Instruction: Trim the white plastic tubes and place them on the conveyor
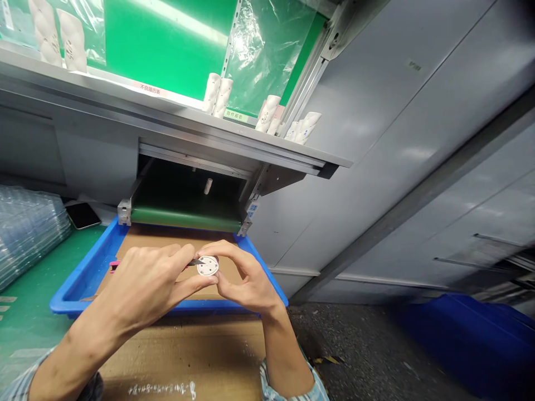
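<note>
A blue plastic tray lined with brown cardboard lies under both hands. The right hand pinches a white round disc between thumb and fingers; the left hand grips a pink-handled craft knife, its blade touching the disc at 9 o'clock. Stacked clear plastic trays sit at 9 o'clock; white cylinders stand on a metal shelf at 12 o'clock

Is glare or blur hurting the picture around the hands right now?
Head view: the round white disc reads sharp between the left hand and right hand; glare streaks the clear plastic film above; wide-angle distortion tilts the grey metal shelf.
</note>
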Tool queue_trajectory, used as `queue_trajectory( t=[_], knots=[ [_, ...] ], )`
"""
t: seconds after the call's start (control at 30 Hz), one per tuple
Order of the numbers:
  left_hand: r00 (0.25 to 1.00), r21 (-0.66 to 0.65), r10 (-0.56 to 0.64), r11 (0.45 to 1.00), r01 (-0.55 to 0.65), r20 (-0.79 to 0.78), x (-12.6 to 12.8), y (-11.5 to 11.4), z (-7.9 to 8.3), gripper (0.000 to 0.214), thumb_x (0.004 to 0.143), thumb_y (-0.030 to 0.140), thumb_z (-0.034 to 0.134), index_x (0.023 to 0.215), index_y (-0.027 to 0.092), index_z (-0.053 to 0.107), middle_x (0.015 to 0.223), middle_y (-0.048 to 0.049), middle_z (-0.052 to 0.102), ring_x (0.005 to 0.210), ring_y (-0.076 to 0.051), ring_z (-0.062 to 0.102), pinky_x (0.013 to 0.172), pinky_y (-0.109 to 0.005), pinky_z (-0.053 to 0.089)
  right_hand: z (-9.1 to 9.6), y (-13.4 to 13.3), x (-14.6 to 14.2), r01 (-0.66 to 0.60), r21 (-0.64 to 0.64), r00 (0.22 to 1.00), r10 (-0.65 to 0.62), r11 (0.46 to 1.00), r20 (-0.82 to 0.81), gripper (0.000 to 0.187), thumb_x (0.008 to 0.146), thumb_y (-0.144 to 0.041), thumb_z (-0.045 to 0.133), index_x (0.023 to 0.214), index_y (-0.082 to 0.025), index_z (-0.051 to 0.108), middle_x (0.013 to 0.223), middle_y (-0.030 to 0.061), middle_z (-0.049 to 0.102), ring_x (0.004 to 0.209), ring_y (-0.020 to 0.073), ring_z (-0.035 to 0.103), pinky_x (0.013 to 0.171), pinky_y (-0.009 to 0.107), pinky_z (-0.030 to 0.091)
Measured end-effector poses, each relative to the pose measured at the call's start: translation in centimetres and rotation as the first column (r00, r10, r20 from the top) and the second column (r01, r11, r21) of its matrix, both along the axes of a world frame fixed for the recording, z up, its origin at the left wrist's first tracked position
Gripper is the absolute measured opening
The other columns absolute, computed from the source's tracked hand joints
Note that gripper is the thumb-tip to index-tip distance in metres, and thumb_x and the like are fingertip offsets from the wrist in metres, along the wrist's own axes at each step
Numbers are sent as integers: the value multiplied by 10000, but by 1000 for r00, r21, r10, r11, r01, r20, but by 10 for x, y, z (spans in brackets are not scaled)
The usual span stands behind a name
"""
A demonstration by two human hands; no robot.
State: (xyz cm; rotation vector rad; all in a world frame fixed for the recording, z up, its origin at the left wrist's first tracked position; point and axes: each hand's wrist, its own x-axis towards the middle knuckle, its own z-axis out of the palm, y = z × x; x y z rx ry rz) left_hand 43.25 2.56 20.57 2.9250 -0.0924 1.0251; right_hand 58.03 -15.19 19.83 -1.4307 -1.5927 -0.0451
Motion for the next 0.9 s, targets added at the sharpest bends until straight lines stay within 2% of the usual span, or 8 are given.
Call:
queue_trajectory(
  t=[0.17,0.37,0.6,0.77,0.9],
  knots=[
    [998,34,1,999,1,-62,-1,0,0,406,1086,567,502,997,232,713,763,-3,800,624,-238,763,506,-328,261,-1,0,1,0,-2,1000,0,1000,-2,488,870,-31,584,1292,-260,673,1189,58,760,1096,217,724,943,356,615],
    [998,38,2,999,-4,64,-1,0,-1,442,1091,601,452,937,228,634,735,-8,779,611,-245,755,515,-335,294,-2,1,3,-29,5,1000,29,1000,3,503,878,-25,600,1313,-269,665,1210,59,757,1106,217,726,955,353,605],
    [996,77,-4,997,-4,95,-3,-1,0,494,1096,627,407,896,229,621,682,-8,756,561,-240,734,494,-334,269,-2,0,2,-23,-12,1000,23,1000,-1,478,871,-39,603,1294,-247,681,1175,63,770,1063,218,732,921,348,611],
    [994,94,-15,996,5,105,-1,-1,2,579,1113,632,313,883,227,656,695,-20,766,560,-232,728,508,-334,275,-2,-1,4,-42,-16,999,42,999,6,501,856,-18,601,1295,-241,690,1172,61,777,1036,209,733,910,338,613],
    [995,109,-17,994,6,100,-2,-1,3,643,1124,622,238,833,224,651,627,-19,718,519,-224,703,502,-342,255,-2,-1,5,-62,-14,998,62,998,-10,499,855,-22,605,1300,-230,694,1185,70,778,1053,211,736,927,342,619]
  ],
)
